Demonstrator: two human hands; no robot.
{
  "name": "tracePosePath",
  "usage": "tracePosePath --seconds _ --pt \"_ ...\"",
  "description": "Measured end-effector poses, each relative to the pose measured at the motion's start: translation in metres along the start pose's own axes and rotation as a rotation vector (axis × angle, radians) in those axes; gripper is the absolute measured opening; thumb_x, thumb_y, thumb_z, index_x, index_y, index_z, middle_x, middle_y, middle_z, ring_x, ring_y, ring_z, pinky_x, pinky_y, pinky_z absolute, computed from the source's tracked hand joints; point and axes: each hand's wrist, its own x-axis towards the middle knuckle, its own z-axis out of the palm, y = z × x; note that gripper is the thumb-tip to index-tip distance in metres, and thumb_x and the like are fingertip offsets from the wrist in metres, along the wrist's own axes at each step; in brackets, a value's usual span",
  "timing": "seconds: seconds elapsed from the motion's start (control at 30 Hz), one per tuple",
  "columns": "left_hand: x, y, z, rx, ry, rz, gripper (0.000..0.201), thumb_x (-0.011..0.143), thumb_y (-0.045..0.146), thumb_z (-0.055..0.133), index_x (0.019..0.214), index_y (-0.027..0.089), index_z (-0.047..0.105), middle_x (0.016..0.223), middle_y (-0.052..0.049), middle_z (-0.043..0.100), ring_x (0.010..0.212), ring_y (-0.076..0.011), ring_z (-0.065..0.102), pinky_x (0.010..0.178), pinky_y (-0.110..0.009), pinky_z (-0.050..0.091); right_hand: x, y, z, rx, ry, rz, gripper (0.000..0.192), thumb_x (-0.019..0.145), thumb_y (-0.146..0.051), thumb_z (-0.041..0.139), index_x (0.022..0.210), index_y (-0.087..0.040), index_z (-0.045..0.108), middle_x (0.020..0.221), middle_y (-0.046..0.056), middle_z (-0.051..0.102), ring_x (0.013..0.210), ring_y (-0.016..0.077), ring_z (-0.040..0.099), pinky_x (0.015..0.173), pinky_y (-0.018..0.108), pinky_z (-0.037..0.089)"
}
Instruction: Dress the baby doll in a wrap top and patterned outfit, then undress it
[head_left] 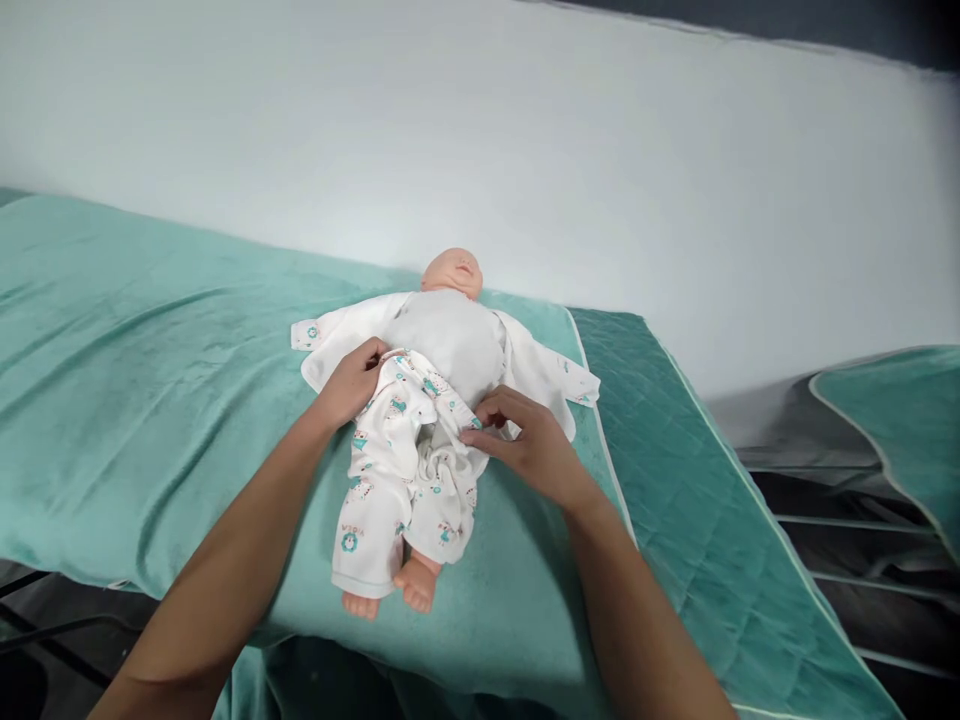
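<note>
Our left hand (351, 382) grips the waistband of the printed trousers (397, 470) on the doll (450, 330); our right hand (529, 440) pinches the waistband's other side. The doll lies on its back on a teal blanket (150, 380).

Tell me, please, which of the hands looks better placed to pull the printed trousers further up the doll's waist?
Probably the right hand: its fingers already pinch the waistband of the trousers at the doll's hip. The left hand rests at the other edge, its grip hidden.

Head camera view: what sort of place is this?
Probably a baby-care practice room. A baby doll lies on a padded table under a teal towel; the left hand and right hand grip its printed trousers.
</note>
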Motion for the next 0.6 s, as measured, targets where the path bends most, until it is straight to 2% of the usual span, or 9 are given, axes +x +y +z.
tracePosePath --seconds 0.07,0.17,0.27,0.37,0.5,0.6 --pt "-0.002 0.002 -0.001 0.071 -0.033 0.01 0.029 0.086 0.04 0.059 0.07 0.019 0.048 0.069 0.003 0.047 0.071 -0.0139 0.041 0.062 -0.025 0.031 -0.001 0.0 -0.005 -0.012 -0.073 0.006 0.03 0.087 -0.045 0.071 0.075 -0.021 0.057 0.077 0.001 0.055 0.071 0.0154 0.047 0.065 0.031 0.038" --pt "-0.004 0.004 0.0 0.074 -0.028 -0.006 0.038 0.09 0.047 0.055 0.066 0.019 0.042 0.066 0.002 0.042 0.068 -0.0136 0.038 0.06 -0.026 0.028 -0.001 0.007 -0.01 0.129 -0.155 0.022 0.037 0.09 -0.047 0.065 0.068 -0.021 0.052 0.078 0.002 0.055 0.074 0.0153 0.047 0.067 0.031 0.039" --pt "-0.003 0.004 0.002 0.036 -0.005 -0.069 0.045 0.09 0.053 0.056 0.065 0.019 0.039 0.064 0.003 0.036 0.064 -0.0125 0.035 0.057 -0.026 0.025 -0.002 0.019 -0.009 0.32 -0.18 0.167 0.044 0.09 -0.053 0.063 0.064 -0.02 0.048 0.066 -0.002 0.045 0.062 0.0122 0.04 0.057 0.028 0.033" --pt "-0.003 0.003 0.001 -0.01 0.013 -0.082 0.047 0.089 0.053 0.058 0.064 0.019 0.038 0.062 0.004 0.033 0.062 -0.0113 0.033 0.057 -0.026 0.025 -0.003 0.031 -0.005 0.348 -0.052 0.293 0.047 0.086 -0.059 0.065 0.063 -0.021 0.048 0.059 -0.005 0.037 0.055 0.0102 0.032 0.051 0.026 0.027" --pt "-0.007 0.002 0.001 -0.131 0.065 -0.07 0.047 0.087 0.05 0.062 0.063 0.019 0.038 0.062 0.004 0.031 0.059 -0.0098 0.031 0.055 -0.025 0.023 -0.006 0.039 -0.002 0.267 0.148 0.282 0.042 0.086 -0.058 0.066 0.067 -0.021 0.057 0.059 -0.003 0.042 0.055 0.0113 0.035 0.05 0.027 0.028" --pt "-0.01 0.001 0.002 -0.37 0.068 -0.108 0.047 0.086 0.051 0.066 0.064 0.019 0.039 0.062 0.005 0.031 0.056 -0.0086 0.031 0.053 -0.024 0.023 -0.006 0.043 -0.002 0.297 0.307 0.272 0.037 0.086 -0.055 0.067 0.07 -0.022 0.059 0.061 -0.003 0.043 0.055 0.0123 0.035 0.049 0.027 0.026"
